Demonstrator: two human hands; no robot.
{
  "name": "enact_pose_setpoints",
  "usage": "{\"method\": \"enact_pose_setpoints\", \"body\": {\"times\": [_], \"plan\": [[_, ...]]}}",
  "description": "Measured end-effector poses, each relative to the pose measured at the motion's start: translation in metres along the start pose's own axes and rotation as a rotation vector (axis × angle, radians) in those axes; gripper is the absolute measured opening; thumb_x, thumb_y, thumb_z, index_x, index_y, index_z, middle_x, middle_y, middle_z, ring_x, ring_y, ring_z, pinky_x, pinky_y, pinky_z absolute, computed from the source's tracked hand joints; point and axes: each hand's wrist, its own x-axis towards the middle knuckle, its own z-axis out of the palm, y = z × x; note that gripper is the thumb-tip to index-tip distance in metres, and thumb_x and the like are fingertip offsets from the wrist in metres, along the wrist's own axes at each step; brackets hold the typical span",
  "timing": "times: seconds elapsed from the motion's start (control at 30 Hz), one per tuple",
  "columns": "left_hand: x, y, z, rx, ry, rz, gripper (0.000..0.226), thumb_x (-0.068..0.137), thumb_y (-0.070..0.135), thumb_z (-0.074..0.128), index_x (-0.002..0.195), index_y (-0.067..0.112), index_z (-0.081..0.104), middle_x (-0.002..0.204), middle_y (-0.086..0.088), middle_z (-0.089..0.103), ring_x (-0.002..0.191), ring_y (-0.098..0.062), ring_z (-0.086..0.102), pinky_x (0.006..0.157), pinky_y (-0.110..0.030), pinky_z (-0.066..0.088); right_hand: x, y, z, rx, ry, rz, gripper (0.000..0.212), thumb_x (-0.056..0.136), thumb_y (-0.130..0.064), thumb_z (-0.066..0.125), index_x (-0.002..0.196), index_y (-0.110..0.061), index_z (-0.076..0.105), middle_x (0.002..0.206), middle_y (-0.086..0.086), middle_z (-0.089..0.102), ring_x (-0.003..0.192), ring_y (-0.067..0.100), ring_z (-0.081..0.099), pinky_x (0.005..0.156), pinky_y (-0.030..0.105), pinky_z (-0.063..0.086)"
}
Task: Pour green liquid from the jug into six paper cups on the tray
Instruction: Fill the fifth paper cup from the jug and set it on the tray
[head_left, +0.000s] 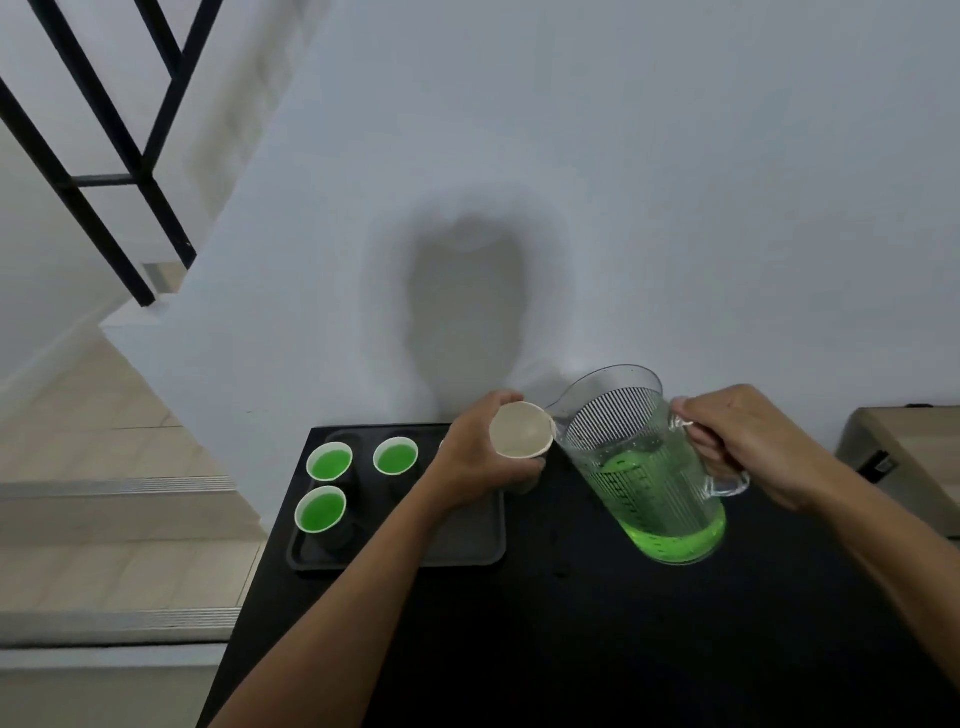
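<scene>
My right hand (748, 441) grips the handle of a clear ribbed jug (639, 457) with green liquid in its lower part. The jug leans left, its spout touching the rim of an empty paper cup (521, 430). My left hand (478, 457) holds that cup, tilted toward me, above the right end of a black tray (467, 545). Three paper cups with green liquid stand at the tray's left: one at the back left (329, 461), one at the back middle (396, 456), one in front (320, 510). My left hand hides the tray's back right.
The tray lies on a black table (571, 649) pushed against a white wall. Steps with metal edging (114, 623) and a black railing (104, 156) lie to the left. A beige box-like object (904, 457) sits at the right edge.
</scene>
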Motion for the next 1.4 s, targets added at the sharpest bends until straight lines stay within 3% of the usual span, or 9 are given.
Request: {"method": "enact_pose_setpoints", "body": {"times": [0.13,0.3,0.57,0.93,1.13,1.4], "plan": [[0.004,0.009,0.006,-0.018,-0.004,0.026,0.078,0.062,0.029,0.087,0.133,0.020,0.054,0.126,0.009,0.061,0.113,-0.005,0.057,0.094,-0.013,0.041,0.008,-0.021,-0.016,-0.071,-0.072,0.007,0.056,0.100,-0.021,0.049,0.046,-0.015,0.036,0.048,0.004,0.024,0.045,0.013,0.020,0.046,0.025,0.021],[0.007,0.017,0.008,-0.016,-0.009,0.038,0.078,0.062,0.029,0.086,0.133,0.022,0.053,0.127,0.010,0.059,0.114,-0.005,0.055,0.090,-0.007,0.037,0.016,-0.043,-0.028,-0.180,-0.124,0.001,0.056,0.100,-0.022,0.050,0.047,-0.013,0.037,0.045,0.005,0.026,0.044,0.013,0.021,0.044,0.024,0.022],[0.009,0.022,0.012,-0.039,-0.015,0.057,0.079,0.058,0.037,0.083,0.130,0.025,0.053,0.121,0.010,0.060,0.109,-0.008,0.058,0.091,-0.020,0.047,0.029,-0.061,-0.032,-0.299,-0.192,0.033,0.056,0.099,-0.022,0.051,0.045,-0.013,0.039,0.045,0.005,0.028,0.043,0.013,0.022,0.045,0.028,0.023],[0.008,0.023,0.011,-0.053,-0.012,0.065,0.074,0.058,0.035,0.084,0.125,0.023,0.055,0.113,0.007,0.062,0.102,-0.010,0.060,0.086,-0.023,0.050,0.034,-0.079,-0.023,-0.402,-0.273,0.052,0.056,0.099,-0.021,0.051,0.044,-0.013,0.040,0.039,0.002,0.030,0.038,0.013,0.022,0.049,0.029,0.020],[0.005,0.025,0.011,-0.062,-0.010,0.039,0.075,0.056,0.036,0.083,0.125,0.026,0.054,0.114,0.008,0.062,0.101,-0.009,0.060,0.080,-0.013,0.046,0.034,-0.090,-0.019,-0.454,-0.291,0.066,0.056,0.099,-0.020,0.051,0.045,-0.011,0.039,0.040,0.004,0.029,0.037,0.013,0.021,0.048,0.028,0.021],[0.002,0.026,0.011,-0.060,-0.002,0.056,0.074,0.054,0.040,0.079,0.123,0.024,0.055,0.112,0.008,0.062,0.100,-0.011,0.060,0.081,-0.017,0.048,0.036,-0.098,-0.015,-0.512,-0.298,0.086,0.059,0.099,-0.021,0.050,0.041,-0.015,0.040,0.039,0.002,0.030,0.037,0.012,0.020,0.049,0.028,0.020]]}}
